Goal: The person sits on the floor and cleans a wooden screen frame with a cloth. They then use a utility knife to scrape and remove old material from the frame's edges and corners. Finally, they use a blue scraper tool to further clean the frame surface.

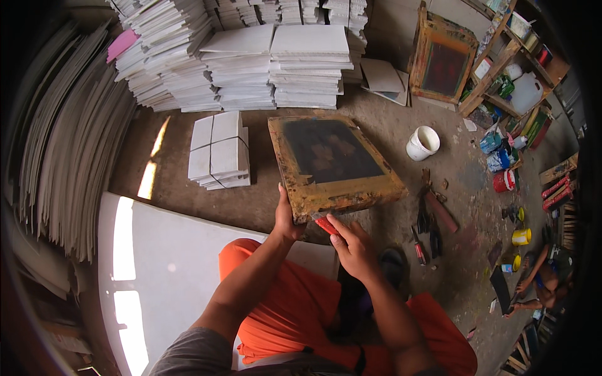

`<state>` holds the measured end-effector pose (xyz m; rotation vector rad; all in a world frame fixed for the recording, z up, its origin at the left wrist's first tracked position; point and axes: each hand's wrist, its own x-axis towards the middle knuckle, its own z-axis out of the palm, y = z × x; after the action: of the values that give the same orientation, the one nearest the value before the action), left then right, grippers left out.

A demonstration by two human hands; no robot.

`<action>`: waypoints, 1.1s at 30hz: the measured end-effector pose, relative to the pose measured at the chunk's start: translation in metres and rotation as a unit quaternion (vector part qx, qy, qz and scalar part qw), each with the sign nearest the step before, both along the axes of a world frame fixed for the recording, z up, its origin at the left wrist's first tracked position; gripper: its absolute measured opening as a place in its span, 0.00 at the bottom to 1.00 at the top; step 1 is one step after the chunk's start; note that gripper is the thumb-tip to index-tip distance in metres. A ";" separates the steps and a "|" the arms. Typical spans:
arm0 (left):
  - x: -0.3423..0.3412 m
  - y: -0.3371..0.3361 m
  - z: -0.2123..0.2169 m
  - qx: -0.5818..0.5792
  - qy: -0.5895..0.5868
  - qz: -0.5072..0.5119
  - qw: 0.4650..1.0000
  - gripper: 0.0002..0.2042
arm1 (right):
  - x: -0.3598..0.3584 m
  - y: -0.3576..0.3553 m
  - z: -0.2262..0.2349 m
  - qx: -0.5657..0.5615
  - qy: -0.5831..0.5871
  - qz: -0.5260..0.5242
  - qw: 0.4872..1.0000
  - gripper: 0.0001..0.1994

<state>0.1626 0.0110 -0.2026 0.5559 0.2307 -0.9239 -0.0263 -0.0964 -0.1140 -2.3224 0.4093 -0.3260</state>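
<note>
One framed panel point(332, 155) is held above the floor point(389, 135); the fingers of the left hand point(286, 217) grip its near left corner. Those of the right hand point(356, 246) hold one red tool point(325, 225) at its near edge. The floor carries one white bucket point(414, 150) and one tied bundle point(217, 147). Most left fingers are hidden; the tool's tip is unclear.

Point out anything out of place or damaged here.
A pink sheet at upper left juts from the white stack, standing out among pale sheets. The wooden frame in the left hand has blotched, stained edges, perhaps just from use. A red-handled tool lies loose on the floor, easily stepped on.
</note>
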 end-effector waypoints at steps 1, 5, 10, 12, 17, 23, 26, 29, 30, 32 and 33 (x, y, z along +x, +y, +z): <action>-0.001 0.001 -0.002 0.008 -0.006 0.004 1.000 0.36 | -0.001 0.000 0.007 -0.003 0.022 0.013 1.000 0.23; -0.006 -0.004 -0.001 0.050 -0.037 -0.003 0.998 0.35 | -0.001 -0.001 0.019 -0.015 0.006 0.011 1.000 0.21; -0.012 -0.004 0.007 0.140 -0.113 -0.005 0.984 0.33 | -0.004 -0.011 -0.012 0.050 -0.059 -0.073 0.994 0.20; -0.012 -0.006 0.005 0.169 -0.131 -0.007 0.977 0.32 | -0.011 -0.014 -0.027 0.048 -0.063 -0.088 0.993 0.19; -0.001 -0.009 -0.001 0.287 -0.185 -0.045 0.939 0.35 | -0.027 -0.016 -0.080 0.114 -0.030 -0.180 0.977 0.19; 0.010 -0.010 0.003 0.338 -0.257 -0.056 0.904 0.38 | -0.042 -0.041 -0.135 0.294 -0.031 -0.333 0.895 0.18; 0.015 -0.011 0.016 0.342 -0.250 -0.065 0.904 0.37 | -0.052 -0.059 -0.159 0.228 -0.056 -0.361 0.903 0.16; 0.022 -0.012 0.020 0.297 -0.234 -0.070 0.923 0.36 | -0.076 -0.085 -0.198 0.061 -0.017 -0.379 0.923 0.16; 0.022 -0.009 0.016 0.284 -0.228 -0.060 0.929 0.36 | -0.074 -0.084 -0.178 0.089 0.027 -0.380 0.920 0.16; 0.024 -0.006 0.006 0.252 -0.220 -0.041 0.942 0.34 | -0.081 -0.087 -0.193 0.073 0.036 -0.381 0.921 0.17; 0.026 -0.006 0.001 0.242 -0.205 -0.041 0.948 0.33 | -0.082 -0.084 -0.197 0.077 0.024 -0.383 0.920 0.17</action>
<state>0.1883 0.0052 -0.2019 1.2044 0.0537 -0.8089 -0.1081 -0.1805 -0.3113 -1.9270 1.3221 -0.5814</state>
